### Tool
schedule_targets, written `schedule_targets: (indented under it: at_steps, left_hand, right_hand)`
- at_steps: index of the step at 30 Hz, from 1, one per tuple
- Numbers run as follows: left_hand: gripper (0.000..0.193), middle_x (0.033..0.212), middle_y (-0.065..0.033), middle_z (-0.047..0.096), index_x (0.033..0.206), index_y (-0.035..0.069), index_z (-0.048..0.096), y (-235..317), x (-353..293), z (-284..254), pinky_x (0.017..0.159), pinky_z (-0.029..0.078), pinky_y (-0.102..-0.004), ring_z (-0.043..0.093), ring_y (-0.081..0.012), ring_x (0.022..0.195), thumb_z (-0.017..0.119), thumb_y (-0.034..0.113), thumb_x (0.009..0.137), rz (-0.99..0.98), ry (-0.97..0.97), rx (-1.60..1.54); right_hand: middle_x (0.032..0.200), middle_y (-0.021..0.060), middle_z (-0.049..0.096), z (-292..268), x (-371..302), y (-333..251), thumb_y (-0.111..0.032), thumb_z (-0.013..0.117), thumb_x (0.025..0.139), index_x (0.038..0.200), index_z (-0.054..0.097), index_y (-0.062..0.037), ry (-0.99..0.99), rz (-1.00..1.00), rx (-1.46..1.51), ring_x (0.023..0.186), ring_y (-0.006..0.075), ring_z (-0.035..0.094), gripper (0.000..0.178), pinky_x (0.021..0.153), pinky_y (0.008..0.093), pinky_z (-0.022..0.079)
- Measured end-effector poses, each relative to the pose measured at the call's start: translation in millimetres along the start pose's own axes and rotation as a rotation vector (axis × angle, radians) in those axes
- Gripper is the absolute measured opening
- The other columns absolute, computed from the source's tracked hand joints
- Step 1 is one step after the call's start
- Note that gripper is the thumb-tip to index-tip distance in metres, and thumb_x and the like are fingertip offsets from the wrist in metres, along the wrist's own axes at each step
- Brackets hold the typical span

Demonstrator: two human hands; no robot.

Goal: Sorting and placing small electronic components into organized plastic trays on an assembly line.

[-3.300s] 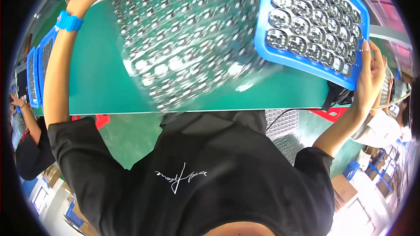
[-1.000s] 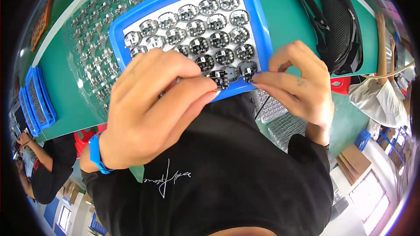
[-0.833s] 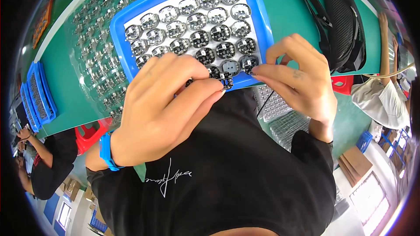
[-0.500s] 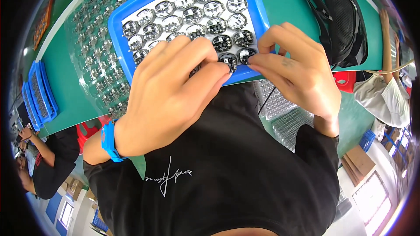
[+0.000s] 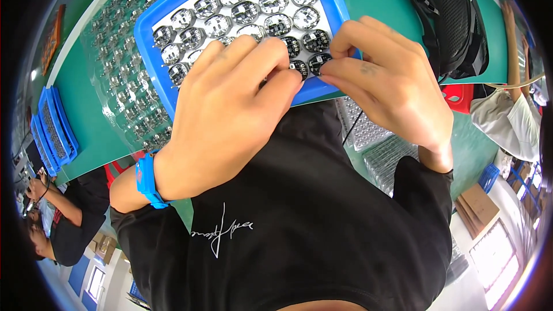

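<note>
A blue tray [image 5: 340, 8] lined with white holds rows of round black-rimmed circuit-board modules [image 5: 245, 12]. My left hand [image 5: 230, 103], a blue strap on its wrist, reaches over the tray's near part. Its thumb and index finger close at the edge of a module [image 5: 300, 68] in the nearest row. Beside that one, a darker module [image 5: 318, 64] sits at the near right corner, between the pinched fingertips of my right hand [image 5: 391, 75]. Both modules remain low in the tray. My left hand hides several others, and its exact fingertip contact is partly covered.
Left of the tray, a clear plastic blister sheet [image 5: 124, 80] carries many small metallic parts. A black bag [image 5: 455, 23] lies at the right on the green table [image 5: 380, 0]. Stacked blue trays [image 5: 55, 129] stand far left. Other people sit at both sides.
The tray appears slightly higher and further left in the view. Both hands stay at the same two near-row modules, with the fingers only slightly shifted.
</note>
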State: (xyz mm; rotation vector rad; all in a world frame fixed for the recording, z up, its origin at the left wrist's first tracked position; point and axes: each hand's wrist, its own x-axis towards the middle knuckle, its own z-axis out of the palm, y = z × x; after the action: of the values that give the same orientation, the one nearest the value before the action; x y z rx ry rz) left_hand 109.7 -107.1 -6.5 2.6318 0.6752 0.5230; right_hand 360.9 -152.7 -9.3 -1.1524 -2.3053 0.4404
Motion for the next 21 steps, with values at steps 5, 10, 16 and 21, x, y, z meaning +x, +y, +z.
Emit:
schedule_targets:
  at_steps: [5,10,16,21]
  left_hand:
    - [0.02,0.095,-0.0034,0.061,0.096,0.005,0.075,4.5,0.7,6.1,0.067,0.04,-0.0375,0.056,-0.0227,0.079,0.086,0.005,0.079,0.045,0.025,0.08]
    - [0.021,0.096,-0.0045,0.059,0.098,0.004,0.074,11.6,4.3,5.9,0.07,0.04,-0.0383,0.056,-0.0241,0.082,0.084,0.005,0.08,0.029,-0.041,0.162]
    - [0.021,0.095,-0.0056,0.058,0.099,0.003,0.073,12.4,8.2,3.6,0.074,0.043,-0.0397,0.057,-0.0262,0.085,0.085,0.009,0.082,0.013,-0.079,0.199]
    - [0.022,0.098,-0.0079,0.062,0.103,0.002,0.074,5.5,5.9,-17.4,0.071,0.046,-0.0376,0.059,-0.0266,0.082,0.086,0.009,0.086,-0.069,0.027,-0.02]
  right_hand:
    - [0.093,0.0082,0.064,1.9,1.5,-2.5,-0.004,0.086,0.075,0.092,0.074,-0.0004,0.008,0.0,-0.008,0.077,0.0271,0.06,0.021,0.062,0.039,0.047]
    - [0.096,0.0083,0.065,1.2,0.9,-4.5,-0.004,0.086,0.075,0.093,0.075,-0.0001,0.003,0.015,-0.064,0.086,0.0283,0.063,0.022,0.067,0.0405,0.051]
    - [0.097,0.0074,0.067,-0.1,3.0,-4.9,-0.003,0.086,0.076,0.096,0.076,0.0002,-0.008,0.034,-0.059,0.093,0.029,0.063,0.023,0.071,0.0394,0.054]
    - [0.096,0.0083,0.066,-17.6,16.1,3.0,-0.001,0.086,0.078,0.103,0.077,-0.0006,0.017,0.031,0.061,0.087,0.0268,0.064,0.026,0.072,0.0361,0.053]
